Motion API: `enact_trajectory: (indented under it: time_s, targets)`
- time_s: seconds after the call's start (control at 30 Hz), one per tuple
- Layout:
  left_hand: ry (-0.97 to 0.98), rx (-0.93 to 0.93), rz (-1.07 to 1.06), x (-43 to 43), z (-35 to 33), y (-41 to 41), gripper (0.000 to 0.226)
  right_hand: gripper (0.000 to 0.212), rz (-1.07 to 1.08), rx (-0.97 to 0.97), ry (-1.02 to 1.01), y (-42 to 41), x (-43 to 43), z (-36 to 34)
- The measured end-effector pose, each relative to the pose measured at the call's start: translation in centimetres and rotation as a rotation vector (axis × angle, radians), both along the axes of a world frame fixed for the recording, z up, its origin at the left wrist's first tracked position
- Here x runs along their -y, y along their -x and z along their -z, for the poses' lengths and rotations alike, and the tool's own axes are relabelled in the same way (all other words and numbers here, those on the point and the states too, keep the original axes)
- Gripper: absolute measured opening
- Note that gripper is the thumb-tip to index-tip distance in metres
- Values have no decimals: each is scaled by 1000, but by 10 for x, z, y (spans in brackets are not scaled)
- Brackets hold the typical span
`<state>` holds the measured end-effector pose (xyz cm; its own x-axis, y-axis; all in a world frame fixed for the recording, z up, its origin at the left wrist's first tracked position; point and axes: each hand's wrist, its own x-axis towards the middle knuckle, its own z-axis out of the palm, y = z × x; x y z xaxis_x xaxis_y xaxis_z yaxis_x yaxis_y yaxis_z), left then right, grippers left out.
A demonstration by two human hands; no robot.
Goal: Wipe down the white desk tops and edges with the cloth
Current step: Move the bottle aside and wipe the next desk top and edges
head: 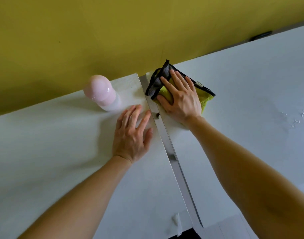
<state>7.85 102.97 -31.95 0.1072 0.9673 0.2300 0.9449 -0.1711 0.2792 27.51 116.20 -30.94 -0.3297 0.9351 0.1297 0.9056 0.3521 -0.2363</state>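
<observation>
Both hands lie flat by the seam [171, 153]: just right of it our right hand [180, 99] presses the cloth [206, 97], fingers straight, onto the desk top [251, 109]; just left, our left hand [132, 133] rests spread, empty. Wiping seems underway; next we'd likely sweep the seam's edge.

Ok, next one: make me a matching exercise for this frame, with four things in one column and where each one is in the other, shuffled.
Things:
1. cloth
2. pink-capped bottle
3. left hand
4. right hand

Places:
A. flat on the left desk, beside the gap between the desks
B. standing on the left desk, near the yellow wall
C. on the right desk, at its back corner by the gap
D. pressing down on the cloth, fingers straight

Pairs: 1-C, 2-B, 3-A, 4-D
</observation>
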Motion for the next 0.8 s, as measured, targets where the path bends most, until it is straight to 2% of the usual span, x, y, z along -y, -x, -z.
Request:
enact_trajectory:
  time_s: [0.33, 0.6, 0.8]
  targets:
    - [17, -16, -4, 0, -5, -2, 56, 68, 26, -21, -8, 4, -2, -1]
    - [23, -9, -7, -1, -6, -2, 55, 69, 4, 47, 24, 5, 6, -4]
    - [32, 7, -20, 1, -5, -4, 45, 67, -213, 98, 79, -16, 54, -4]
